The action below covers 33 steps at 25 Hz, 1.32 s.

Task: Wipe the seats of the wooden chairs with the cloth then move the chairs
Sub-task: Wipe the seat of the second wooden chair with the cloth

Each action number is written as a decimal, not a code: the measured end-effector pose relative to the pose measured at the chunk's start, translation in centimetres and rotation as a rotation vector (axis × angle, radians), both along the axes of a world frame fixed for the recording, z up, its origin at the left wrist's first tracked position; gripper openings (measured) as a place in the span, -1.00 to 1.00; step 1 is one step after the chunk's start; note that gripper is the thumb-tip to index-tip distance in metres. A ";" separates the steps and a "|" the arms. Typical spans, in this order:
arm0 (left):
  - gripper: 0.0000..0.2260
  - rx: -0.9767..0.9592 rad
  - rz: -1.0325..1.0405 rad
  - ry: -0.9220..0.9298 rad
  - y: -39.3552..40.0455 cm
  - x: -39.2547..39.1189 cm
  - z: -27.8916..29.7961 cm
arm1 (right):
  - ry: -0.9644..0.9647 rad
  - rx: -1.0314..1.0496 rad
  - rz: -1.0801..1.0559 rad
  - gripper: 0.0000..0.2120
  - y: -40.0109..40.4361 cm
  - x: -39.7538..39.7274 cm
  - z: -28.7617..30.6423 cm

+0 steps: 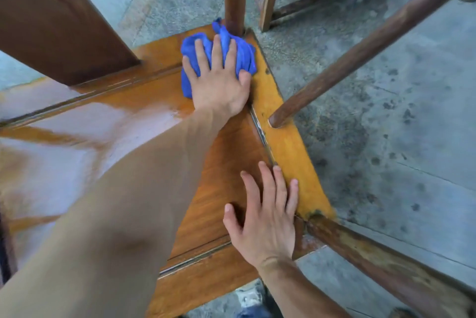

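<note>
Head view: one cloth (203, 56), two hands.

The left hand (219, 83) reaches far forward on a bare, outstretched arm, palm down, fingers spread and nearly straight, pressing flat. The right hand (265, 217) lies nearer the body, also palm down, fingers straight and slightly fanned, thumb held apart to the left.

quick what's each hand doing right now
Left hand: open, fingers pressing the blue cloth flat on the chair seat.
Right hand: open, resting on the seat.
</note>
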State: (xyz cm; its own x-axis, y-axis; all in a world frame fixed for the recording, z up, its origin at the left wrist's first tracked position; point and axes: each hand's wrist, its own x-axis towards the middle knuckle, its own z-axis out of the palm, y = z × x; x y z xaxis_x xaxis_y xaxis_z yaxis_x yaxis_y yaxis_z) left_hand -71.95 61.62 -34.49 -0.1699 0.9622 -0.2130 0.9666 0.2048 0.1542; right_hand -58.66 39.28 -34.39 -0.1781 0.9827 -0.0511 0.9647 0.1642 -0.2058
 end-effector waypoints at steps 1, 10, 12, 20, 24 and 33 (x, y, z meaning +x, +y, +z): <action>-0.42 -0.011 -0.093 0.014 -0.5 -0.1 0.0 | 0.013 0.015 0.004 -0.41 0.1 0.1 0.0; -0.37 0.038 -0.541 0.000 -16.8 1.6 0.2 | 0.392 0.239 -0.028 -0.58 3.2 0.1 3.0; -0.40 0.037 -0.640 -0.060 -22.2 2.7 0.3 | 0.265 -0.017 0.094 -0.54 7.2 -2.4 3.8; -0.37 0.032 -0.103 0.020 -39.8 -12.5 0.1 | -0.170 -0.191 0.317 -0.42 9.0 -4.3 0.5; -0.40 -0.051 0.632 0.001 -41.9 -15.0 0.6 | -0.175 -0.168 0.324 -0.41 9.1 -4.8 0.2; -0.35 -0.050 0.283 -0.045 -30.6 2.3 0.9 | -0.072 -0.376 0.344 -0.42 10.7 -4.2 1.3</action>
